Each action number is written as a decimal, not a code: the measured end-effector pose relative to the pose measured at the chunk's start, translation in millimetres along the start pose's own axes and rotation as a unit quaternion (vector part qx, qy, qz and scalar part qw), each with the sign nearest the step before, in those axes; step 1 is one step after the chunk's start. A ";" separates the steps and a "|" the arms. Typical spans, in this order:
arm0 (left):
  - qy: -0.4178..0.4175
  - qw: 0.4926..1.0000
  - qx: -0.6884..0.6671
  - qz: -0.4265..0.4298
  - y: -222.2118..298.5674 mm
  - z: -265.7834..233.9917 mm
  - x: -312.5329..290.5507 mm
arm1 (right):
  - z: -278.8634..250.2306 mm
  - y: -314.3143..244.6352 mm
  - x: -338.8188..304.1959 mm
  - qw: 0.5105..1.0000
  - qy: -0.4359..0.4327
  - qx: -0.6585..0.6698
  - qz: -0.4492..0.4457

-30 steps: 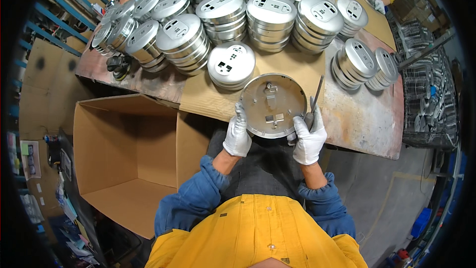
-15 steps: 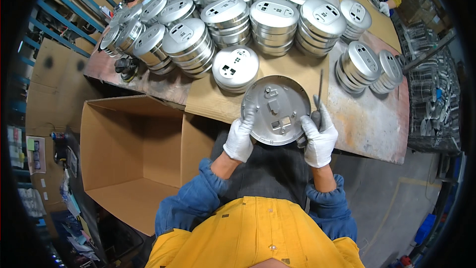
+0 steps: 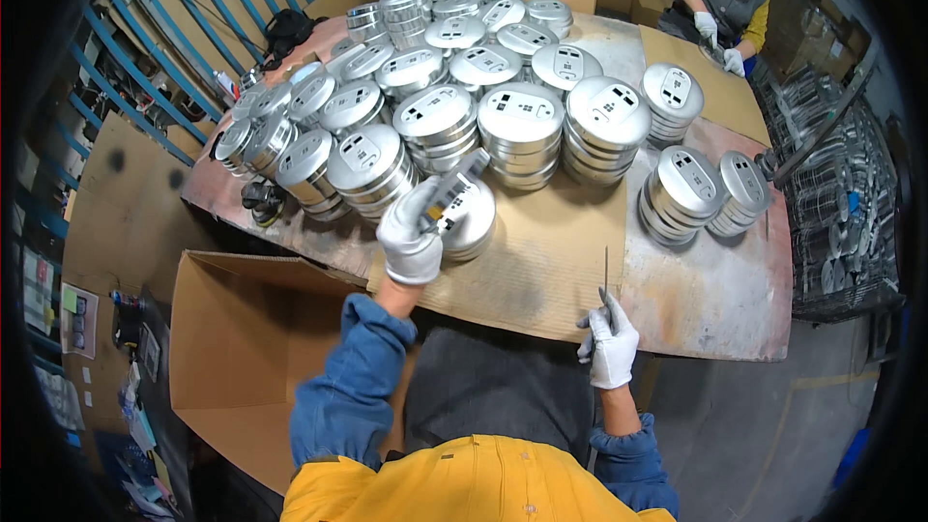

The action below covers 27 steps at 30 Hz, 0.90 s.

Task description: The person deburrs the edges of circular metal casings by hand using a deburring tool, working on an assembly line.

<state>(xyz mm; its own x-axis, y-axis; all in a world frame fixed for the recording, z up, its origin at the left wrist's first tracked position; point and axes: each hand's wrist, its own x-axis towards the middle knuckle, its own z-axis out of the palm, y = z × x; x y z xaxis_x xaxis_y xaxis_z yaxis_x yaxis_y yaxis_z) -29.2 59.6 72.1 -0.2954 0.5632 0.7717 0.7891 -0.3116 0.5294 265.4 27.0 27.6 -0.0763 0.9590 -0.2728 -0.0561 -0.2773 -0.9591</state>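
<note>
Gloved in white, my left hand [image 3: 412, 234] grips a round silver metal cover [image 3: 462, 184], tilted steeply and partly blurred. It hovers over or against a short stack of similar covers [image 3: 472, 227]; whether they touch I cannot tell. My right hand [image 3: 612, 343], also gloved, is closed around a slim rod-like tool [image 3: 606, 275] pointing away from me near the table's front edge. The tool's exact kind is not clear. Behind my left hand stand many stacked silver covers [image 3: 435, 111] with small cut-outs in their tops.
Cardboard [image 3: 561, 271] covers part of the worn table [image 3: 706, 300]. Below left, a large carton [image 3: 232, 338] gapes toward me. Two shorter cover stacks [image 3: 682, 184] stand right. Co-workers' gloved hands [image 3: 717, 43] show at the far side. Bundled metal parts [image 3: 831, 222] stand beyond the right edge.
The cover has left my right hand and gone up-left in my left hand, tilting from its inside-up pose. My right hand keeps the tool, lower now. The view has shifted toward the table's far side.
</note>
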 end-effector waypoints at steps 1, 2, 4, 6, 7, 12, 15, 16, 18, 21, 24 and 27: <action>0.048 0.981 -0.138 -0.124 5.3 11.9 -9.6 | 3.6 -0.3 2.8 1.000 0.001 0.003 0.000; 0.116 0.960 -0.134 -0.218 12.6 17.1 -11.9 | 7.5 -1.4 2.4 0.999 0.017 0.039 0.016; 0.159 0.818 -0.381 -0.401 39.0 36.3 -19.4 | 23.9 -5.2 2.4 0.993 0.043 0.111 0.011; 0.128 0.724 -0.476 -0.483 58.0 51.7 -44.0 | 52.5 -19.2 1.6 0.992 0.042 0.114 0.018; 0.093 0.703 -0.500 -0.498 64.6 54.6 -58.8 | 65.3 -24.0 0.6 0.991 0.038 0.127 0.005; -0.050 0.657 -0.511 -0.553 67.3 34.8 -79.0 | 54.5 -15.6 31.5 0.985 0.080 0.138 -0.061; -0.187 0.673 -0.479 -0.532 49.1 8.9 -69.7 | 32.6 -26.0 45.5 0.996 0.022 0.064 -0.056; -0.209 0.766 -0.345 -0.501 57.0 15.1 -64.1 | 29.1 -23.6 50.9 0.998 0.004 0.017 -0.066; -0.217 0.813 -0.263 -0.472 56.5 28.4 -77.5 | 21.7 -16.8 55.9 0.994 -0.009 -0.090 -0.066; -0.207 0.907 -0.064 -0.362 44.2 40.5 -103.3 | 5.0 8.4 58.4 0.971 0.063 -0.208 -0.096; -0.222 0.928 0.021 -0.298 44.6 38.9 -107.8 | -25.4 5.8 41.3 0.915 0.030 -0.354 -0.188; -0.235 0.939 0.058 -0.244 46.2 40.0 -105.0 | -30.9 -26.6 10.0 0.848 -0.090 -0.492 -0.176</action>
<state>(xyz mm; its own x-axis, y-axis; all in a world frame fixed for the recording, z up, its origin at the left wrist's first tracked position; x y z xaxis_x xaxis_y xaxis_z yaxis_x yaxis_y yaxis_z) 59.7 16.7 1.5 -0.3871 0.9019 0.1919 0.6829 0.1406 0.7168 296.9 45.7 48.1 -0.3834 0.9232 -0.0252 0.7432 0.2923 -0.6018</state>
